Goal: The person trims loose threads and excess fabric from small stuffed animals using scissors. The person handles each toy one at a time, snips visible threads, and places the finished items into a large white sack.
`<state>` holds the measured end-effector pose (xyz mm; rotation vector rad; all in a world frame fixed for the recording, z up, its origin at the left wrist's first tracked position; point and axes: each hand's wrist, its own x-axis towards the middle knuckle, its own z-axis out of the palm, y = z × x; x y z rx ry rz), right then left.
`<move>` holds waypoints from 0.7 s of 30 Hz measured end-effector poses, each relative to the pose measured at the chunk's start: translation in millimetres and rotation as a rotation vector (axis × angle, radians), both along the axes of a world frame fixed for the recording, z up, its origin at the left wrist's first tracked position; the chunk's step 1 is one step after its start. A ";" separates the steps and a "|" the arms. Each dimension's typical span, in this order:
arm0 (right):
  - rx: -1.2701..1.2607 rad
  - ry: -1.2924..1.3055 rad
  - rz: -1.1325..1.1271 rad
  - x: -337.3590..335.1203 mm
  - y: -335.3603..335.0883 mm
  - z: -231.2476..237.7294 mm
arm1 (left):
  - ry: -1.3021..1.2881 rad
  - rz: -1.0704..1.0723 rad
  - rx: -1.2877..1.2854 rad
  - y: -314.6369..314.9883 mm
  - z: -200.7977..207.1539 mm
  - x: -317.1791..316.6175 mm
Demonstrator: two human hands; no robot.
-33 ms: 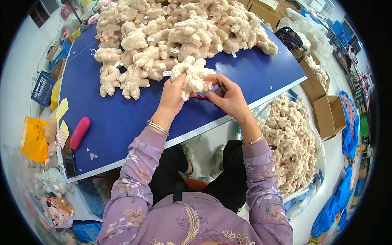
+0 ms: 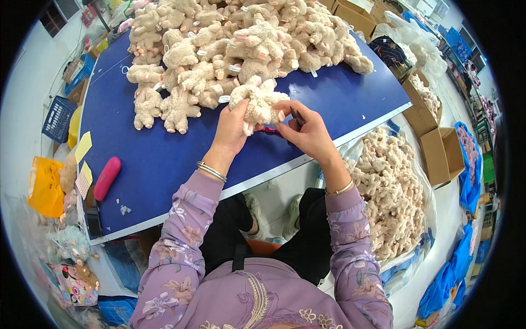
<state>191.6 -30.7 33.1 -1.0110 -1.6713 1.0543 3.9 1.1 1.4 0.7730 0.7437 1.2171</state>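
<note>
A cream plush toy animal (image 2: 257,104) with pink-tipped paws is held above the near part of the blue table (image 2: 246,170). My left hand (image 2: 233,129) is closed around its left side, thumb on top. On the other side, my right hand (image 2: 307,129) pinches a paw between thumb and fingertips. Tucked in that same hand is a small dark tool (image 2: 297,116), mostly hidden by the fingers, so its exact kind is unclear. A magenta thing (image 2: 269,130) shows in part under the toy. A white tag (image 2: 224,99) sticks out beside the left thumb.
Behind my hands a large heap of similar plush toys (image 2: 257,44) covers the table's far part. To the left lie a pink case (image 2: 107,179) and yellow paper slips (image 2: 83,147). A big bag of cream plush pieces (image 2: 386,192) stands right of my legs, beside cardboard boxes (image 2: 441,156).
</note>
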 end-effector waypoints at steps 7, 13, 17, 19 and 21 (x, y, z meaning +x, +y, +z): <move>0.056 0.038 -0.024 0.8 -0.7 -4.2 | 0.027 -0.010 -0.056 -1.5 2.3 5.5; -0.043 0.134 -0.028 19.9 4.1 2.1 | 0.062 0.004 -0.052 -2.6 2.7 3.9; -0.004 0.108 -0.108 35.2 15.8 -4.3 | 0.046 -0.024 -0.054 -3.0 6.4 7.7; -0.036 0.061 -0.093 29.8 12.7 -7.4 | 0.002 -0.099 -0.032 -0.5 -1.4 2.3; -0.028 0.139 -0.075 21.2 10.8 -8.1 | -0.028 -0.162 -0.016 1.8 -7.1 -1.8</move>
